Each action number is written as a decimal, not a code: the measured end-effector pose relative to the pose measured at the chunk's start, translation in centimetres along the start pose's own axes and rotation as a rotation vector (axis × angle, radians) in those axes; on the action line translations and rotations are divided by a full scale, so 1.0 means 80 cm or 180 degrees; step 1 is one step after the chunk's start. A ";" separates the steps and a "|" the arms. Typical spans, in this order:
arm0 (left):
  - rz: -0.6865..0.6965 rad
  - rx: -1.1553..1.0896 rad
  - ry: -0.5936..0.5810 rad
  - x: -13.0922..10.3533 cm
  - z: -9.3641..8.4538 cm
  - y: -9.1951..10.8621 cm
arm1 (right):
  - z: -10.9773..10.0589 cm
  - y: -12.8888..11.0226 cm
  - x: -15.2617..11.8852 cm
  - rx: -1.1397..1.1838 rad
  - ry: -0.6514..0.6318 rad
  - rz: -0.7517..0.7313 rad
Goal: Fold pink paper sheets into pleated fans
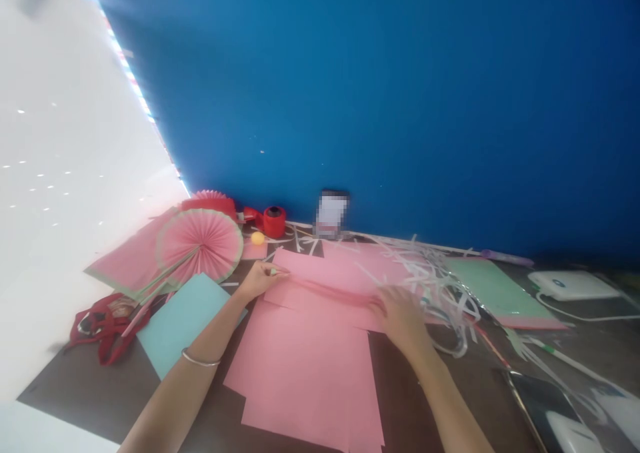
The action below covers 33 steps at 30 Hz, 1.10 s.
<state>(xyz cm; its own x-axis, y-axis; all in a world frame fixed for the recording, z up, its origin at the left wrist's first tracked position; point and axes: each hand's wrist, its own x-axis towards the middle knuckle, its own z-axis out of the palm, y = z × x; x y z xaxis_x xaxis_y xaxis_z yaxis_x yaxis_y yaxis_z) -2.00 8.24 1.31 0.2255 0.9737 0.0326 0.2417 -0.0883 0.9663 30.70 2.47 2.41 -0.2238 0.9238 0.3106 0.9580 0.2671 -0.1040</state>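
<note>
A sheet of pink paper [320,269] lies across the middle of the table, with a narrow darker folded strip running along it. My left hand [260,279] pinches the left end of this strip between thumb and fingers. At the strip's right end, my right hand [401,318] has its fingers closed on the paper, slightly smeared by motion. Below both hands lies a stack of more pink sheets [310,379], edges not quite lined up. A silver bangle [201,361] circles my left wrist.
Left stand a round pink pleated paper fan [200,246], a light-blue sheet [187,319] and a red strap bundle [107,326]. Red tape [274,222] sits behind. Rightward are tangled white paper strips [450,293], a green packet [505,293], a white device [573,285] and a phone [543,399].
</note>
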 end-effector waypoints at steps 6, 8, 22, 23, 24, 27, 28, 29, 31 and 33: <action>0.0082 -0.0079 -0.0060 -0.002 0.002 0.003 | -0.020 -0.087 0.038 0.0570 -0.0306 -0.0366; 0.0080 -0.0117 -0.0067 -0.002 0.002 0.002 | -0.019 -0.111 0.052 0.0864 -0.0524 -0.0344; -0.0075 -0.0515 -0.0309 0.003 -0.005 -0.002 | -0.006 -0.131 0.082 0.1901 -0.1096 0.0178; -0.0077 -0.0512 -0.0311 0.002 -0.004 0.000 | -0.005 -0.136 0.085 0.1902 -0.1102 0.0166; -0.0084 -0.0506 -0.0307 0.001 -0.004 0.001 | -0.004 -0.140 0.088 0.1905 -0.1125 0.0143; -0.0109 -0.0536 -0.0252 0.000 -0.003 0.005 | -0.001 -0.154 0.099 0.1827 -0.1265 0.0035; -0.0116 -0.0559 -0.0225 0.000 -0.004 0.006 | -0.001 -0.157 0.102 0.1771 -0.1305 0.0004; -0.0123 -0.0583 -0.0202 0.000 -0.005 0.006 | 0.000 -0.159 0.105 0.1715 -0.1335 -0.0023; -0.0154 -0.0603 -0.0187 0.001 -0.007 0.006 | -0.001 -0.159 0.107 0.1625 -0.1383 -0.0077; -0.0181 -0.0586 -0.0187 0.001 -0.009 0.005 | -0.004 -0.155 0.106 0.1557 -0.1442 -0.0159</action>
<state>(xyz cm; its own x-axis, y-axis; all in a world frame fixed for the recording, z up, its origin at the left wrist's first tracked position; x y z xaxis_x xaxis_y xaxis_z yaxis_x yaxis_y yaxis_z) -2.57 8.43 1.90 0.2723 0.9616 -0.0332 0.0802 0.0117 0.9967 16.99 6.93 6.60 -0.4211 0.9025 -0.0904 0.7769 0.3075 -0.5494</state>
